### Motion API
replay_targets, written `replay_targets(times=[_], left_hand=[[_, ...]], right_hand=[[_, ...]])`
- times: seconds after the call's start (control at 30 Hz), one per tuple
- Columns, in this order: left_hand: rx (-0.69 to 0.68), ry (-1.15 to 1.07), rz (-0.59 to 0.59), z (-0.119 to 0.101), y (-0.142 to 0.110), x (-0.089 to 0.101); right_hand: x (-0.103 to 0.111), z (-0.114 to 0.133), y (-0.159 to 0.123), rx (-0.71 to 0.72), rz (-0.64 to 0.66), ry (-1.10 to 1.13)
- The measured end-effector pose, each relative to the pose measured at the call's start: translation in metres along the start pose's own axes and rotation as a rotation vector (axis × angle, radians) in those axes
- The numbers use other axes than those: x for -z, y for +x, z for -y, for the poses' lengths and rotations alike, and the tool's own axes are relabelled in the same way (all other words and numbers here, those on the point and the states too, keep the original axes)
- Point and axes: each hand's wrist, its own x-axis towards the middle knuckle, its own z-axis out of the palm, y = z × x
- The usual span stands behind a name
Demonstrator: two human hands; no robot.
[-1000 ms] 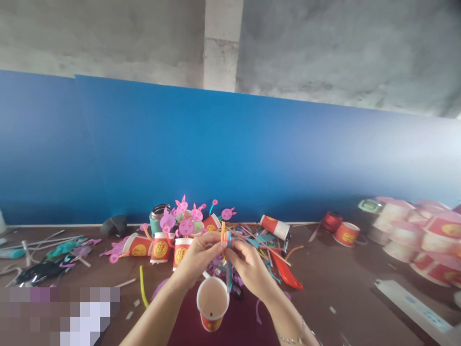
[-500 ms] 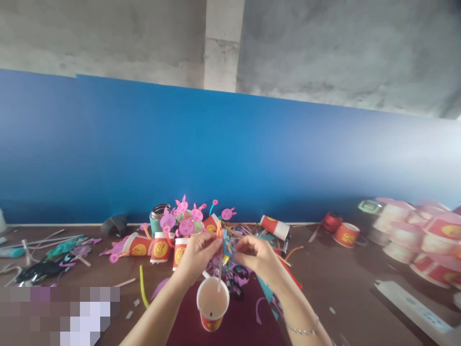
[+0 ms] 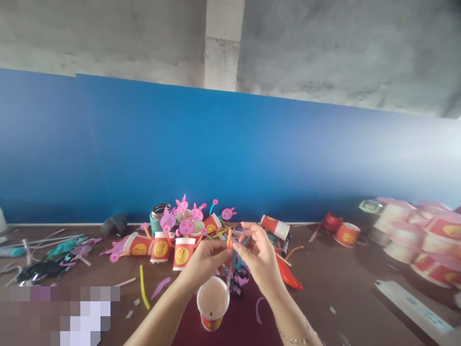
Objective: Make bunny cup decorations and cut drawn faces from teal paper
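Note:
My left hand (image 3: 211, 255) pinches an orange straw (image 3: 229, 234) that stands upright from its fingertips. Below the same fingers hangs a pale straw (image 3: 229, 278), its lower end by the rim of a red-and-white paper cup (image 3: 213, 323). That cup stands in front of me with its mouth up and a small dark spot inside. Beside the orange straw, my right hand (image 3: 260, 257) has thumb and forefinger closed around a blue straw (image 3: 246, 241), partly hidden by the fingers. The two hands' fingertips nearly meet; whether they touch I cannot tell.
Behind the left hand stand paper cups (image 3: 184, 253) with pink pig-face cutouts (image 3: 186, 227) on straws. A stack of cups (image 3: 274, 227) lies farther back. Scissors (image 3: 236, 288) and purple scraps lie beyond the cup. At right are a power strip (image 3: 414, 307) and piled cups (image 3: 439, 250).
Both hands have shifted slightly right with the straws. My right hand has closed in on the left hand's fingertips, and the pale straw's lower end has moved toward the cup's right rim.

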Motion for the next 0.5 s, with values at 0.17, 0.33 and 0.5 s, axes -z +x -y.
replay_targets(times=[0.17,0.33,0.5], left_hand=[[0.002,-0.051,0.001,-0.002,-0.003,-0.005],[0.009,-0.187,0.004,-0.002,-0.007,-0.019],[-0.049,-0.203,-0.054,0.002,-0.008,-0.028]], right_hand=[[-0.001,-0.001,-0.004,0.159,-0.010,-0.090],[-0.004,-0.006,-0.009,0.385,-0.068,-0.223],[-0.008,-0.005,-0.007,0.153,-0.121,-0.130]])
